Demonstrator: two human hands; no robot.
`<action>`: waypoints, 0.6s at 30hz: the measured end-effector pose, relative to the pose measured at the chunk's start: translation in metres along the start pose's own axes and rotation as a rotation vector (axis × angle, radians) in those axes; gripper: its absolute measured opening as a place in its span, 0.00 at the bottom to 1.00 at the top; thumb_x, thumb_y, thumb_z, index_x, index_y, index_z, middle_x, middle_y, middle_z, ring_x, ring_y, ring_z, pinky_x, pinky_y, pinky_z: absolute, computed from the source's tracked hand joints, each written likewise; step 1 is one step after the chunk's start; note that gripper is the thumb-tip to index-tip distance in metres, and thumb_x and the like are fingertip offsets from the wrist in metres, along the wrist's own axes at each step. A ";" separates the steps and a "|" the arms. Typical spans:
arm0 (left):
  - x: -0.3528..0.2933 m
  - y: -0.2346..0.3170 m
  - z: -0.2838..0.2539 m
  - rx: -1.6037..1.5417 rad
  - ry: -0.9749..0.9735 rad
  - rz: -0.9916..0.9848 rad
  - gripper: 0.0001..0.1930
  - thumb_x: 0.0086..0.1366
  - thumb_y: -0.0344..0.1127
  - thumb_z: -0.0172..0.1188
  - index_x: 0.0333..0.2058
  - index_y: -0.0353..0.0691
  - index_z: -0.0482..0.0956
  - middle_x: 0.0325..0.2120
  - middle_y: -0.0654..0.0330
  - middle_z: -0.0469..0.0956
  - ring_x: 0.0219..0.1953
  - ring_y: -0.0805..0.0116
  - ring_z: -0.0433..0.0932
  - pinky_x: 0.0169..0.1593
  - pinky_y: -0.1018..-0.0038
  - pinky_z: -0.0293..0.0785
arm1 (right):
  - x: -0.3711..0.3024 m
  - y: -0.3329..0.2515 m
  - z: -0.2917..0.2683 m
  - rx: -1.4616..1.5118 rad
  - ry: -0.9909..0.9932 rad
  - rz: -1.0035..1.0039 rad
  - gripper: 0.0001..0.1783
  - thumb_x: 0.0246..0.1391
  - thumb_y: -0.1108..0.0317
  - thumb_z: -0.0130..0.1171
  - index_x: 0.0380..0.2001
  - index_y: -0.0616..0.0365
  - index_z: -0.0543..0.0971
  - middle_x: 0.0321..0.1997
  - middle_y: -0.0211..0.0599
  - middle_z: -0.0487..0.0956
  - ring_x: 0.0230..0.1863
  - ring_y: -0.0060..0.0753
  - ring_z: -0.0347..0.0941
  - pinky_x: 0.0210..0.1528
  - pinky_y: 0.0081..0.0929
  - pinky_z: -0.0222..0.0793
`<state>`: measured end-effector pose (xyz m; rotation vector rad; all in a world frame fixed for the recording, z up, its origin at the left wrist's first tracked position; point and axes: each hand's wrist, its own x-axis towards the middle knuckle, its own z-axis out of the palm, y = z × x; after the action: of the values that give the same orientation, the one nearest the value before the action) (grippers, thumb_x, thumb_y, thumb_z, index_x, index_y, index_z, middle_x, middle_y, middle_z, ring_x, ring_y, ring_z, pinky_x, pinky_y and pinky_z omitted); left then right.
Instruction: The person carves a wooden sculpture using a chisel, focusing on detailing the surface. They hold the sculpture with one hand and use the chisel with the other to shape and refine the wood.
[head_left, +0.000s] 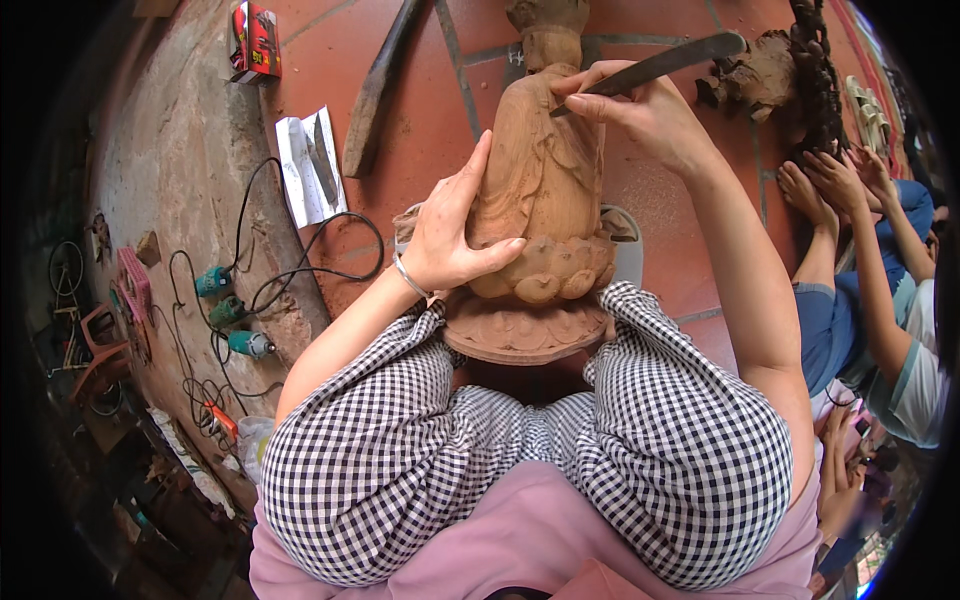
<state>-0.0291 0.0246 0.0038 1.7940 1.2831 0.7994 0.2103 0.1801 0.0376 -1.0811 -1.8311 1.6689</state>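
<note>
At frame centre, the left hand [450,235] wraps its grip around a wooden statue [540,190] between the knees; the right hand [640,110] pinches a long blade [660,62] against it. A red box [257,40] lies upper left, a white paper packet [310,165] below it.

Matt, smooth bare wood statue [540,190] under the left hand [450,235]; dull metal blade [650,68] (worn grey) in the right hand [640,115].
</note>
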 end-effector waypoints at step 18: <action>-0.001 -0.006 0.008 -0.013 0.001 -0.043 0.57 0.51 0.51 0.67 0.72 0.31 0.46 0.55 0.40 0.73 0.53 0.48 0.74 0.61 0.59 0.66 | -0.008 0.005 -0.002 -0.002 0.037 -0.015 0.11 0.52 0.63 0.70 0.32 0.60 0.85 0.41 0.31 0.83 0.44 0.24 0.76 0.51 0.29 0.70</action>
<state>-0.0258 0.0235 -0.0057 1.7496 1.3103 0.7836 0.2179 0.1751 0.0350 -1.0887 -1.8136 1.6285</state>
